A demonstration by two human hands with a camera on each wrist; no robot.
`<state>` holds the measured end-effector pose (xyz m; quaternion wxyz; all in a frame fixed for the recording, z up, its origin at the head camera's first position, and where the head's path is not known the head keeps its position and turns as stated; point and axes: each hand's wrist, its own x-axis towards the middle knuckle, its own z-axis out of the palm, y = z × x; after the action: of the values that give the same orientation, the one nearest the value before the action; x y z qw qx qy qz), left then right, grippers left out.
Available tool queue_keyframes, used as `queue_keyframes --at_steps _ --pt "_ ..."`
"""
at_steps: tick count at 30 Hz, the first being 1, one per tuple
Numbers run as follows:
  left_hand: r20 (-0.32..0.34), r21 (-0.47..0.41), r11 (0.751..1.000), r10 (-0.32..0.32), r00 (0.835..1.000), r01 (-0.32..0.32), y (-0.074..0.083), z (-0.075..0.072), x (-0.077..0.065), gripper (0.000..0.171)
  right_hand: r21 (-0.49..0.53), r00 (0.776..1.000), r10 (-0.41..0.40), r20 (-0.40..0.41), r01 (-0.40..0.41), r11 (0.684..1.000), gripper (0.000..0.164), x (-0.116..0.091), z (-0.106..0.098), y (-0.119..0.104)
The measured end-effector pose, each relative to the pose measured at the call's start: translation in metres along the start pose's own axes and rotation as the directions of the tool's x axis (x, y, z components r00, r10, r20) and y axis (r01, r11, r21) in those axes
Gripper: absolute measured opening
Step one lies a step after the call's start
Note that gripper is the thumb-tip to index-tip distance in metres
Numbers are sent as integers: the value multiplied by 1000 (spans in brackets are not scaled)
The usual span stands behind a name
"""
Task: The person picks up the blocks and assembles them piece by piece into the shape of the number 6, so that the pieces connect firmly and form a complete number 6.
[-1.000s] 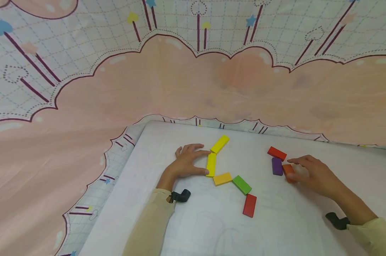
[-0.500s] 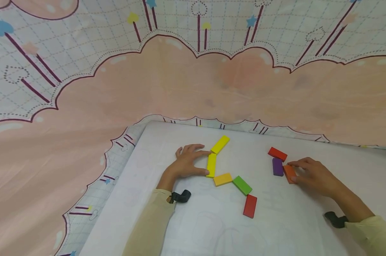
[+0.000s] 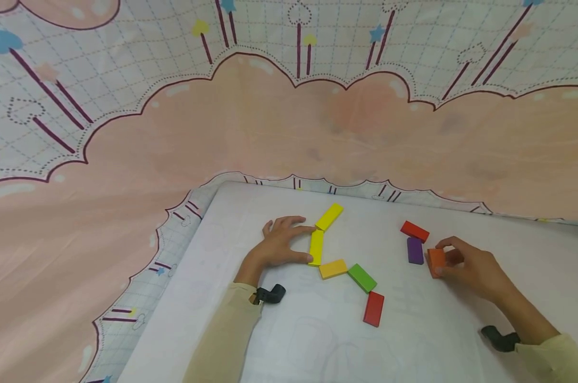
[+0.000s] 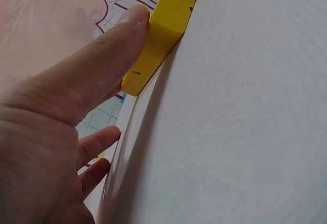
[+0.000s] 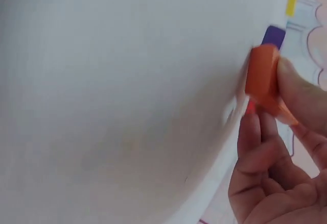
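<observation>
My left hand (image 3: 280,243) pinches a yellow wooden block (image 3: 316,247) between thumb and forefinger, one at each end of it. The left wrist view shows the thumb (image 4: 122,43) against that block's side, low on the white surface. Thumb and fingers of my right hand (image 3: 482,274) grip an orange block (image 3: 437,263), which looks tilted in the right wrist view. Just left of it lies a purple block (image 3: 415,250), with a red block (image 3: 415,231) at its far end.
A second yellow block (image 3: 329,216) meets the far end of the held one. From its near end a bent row runs on: a yellow-orange block (image 3: 333,269), a green block (image 3: 362,278) and a red block (image 3: 374,309). Patterned cloth (image 3: 317,133) rises behind the white tabletop (image 3: 279,346).
The right hand's fingers have closed further round the orange block, which has come slightly away from the purple one and toward me. The left hand and the row of blocks stay put.
</observation>
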<state>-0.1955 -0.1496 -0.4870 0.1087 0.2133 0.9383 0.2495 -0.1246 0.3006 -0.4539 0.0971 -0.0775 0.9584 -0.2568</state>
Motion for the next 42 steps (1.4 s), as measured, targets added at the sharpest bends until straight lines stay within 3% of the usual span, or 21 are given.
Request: queue_keyframes --at_steps 5,12,19,26,34,37,42 --pt "2 4 1000 -3 1000 3 0 0 0 75 143 999 38 6 -39 989 50 -6 6 -9" --pt "6 5 1000 -4 1000 4 -1 1 1 75 446 975 88 204 -173 878 58 -13 12 -37" --pt "5 7 1000 -2 1000 2 -2 2 1 75 544 951 61 302 -225 808 64 -17 23 -61" --pt "5 5 1000 -3 1000 3 -2 2 1 75 666 906 9 423 -317 675 62 -18 36 -80" --pt "11 4 1000 -12 1000 12 -1 1 1 75 745 873 -87 480 -353 567 58 -19 45 -96" --pt "12 8 1000 -15 1000 14 -1 1 1 75 740 877 -66 477 -360 568 58 -20 49 -104" --pt "8 7 1000 -14 1000 14 0 1 1 75 671 886 -11 463 -342 657 57 -22 57 -116"
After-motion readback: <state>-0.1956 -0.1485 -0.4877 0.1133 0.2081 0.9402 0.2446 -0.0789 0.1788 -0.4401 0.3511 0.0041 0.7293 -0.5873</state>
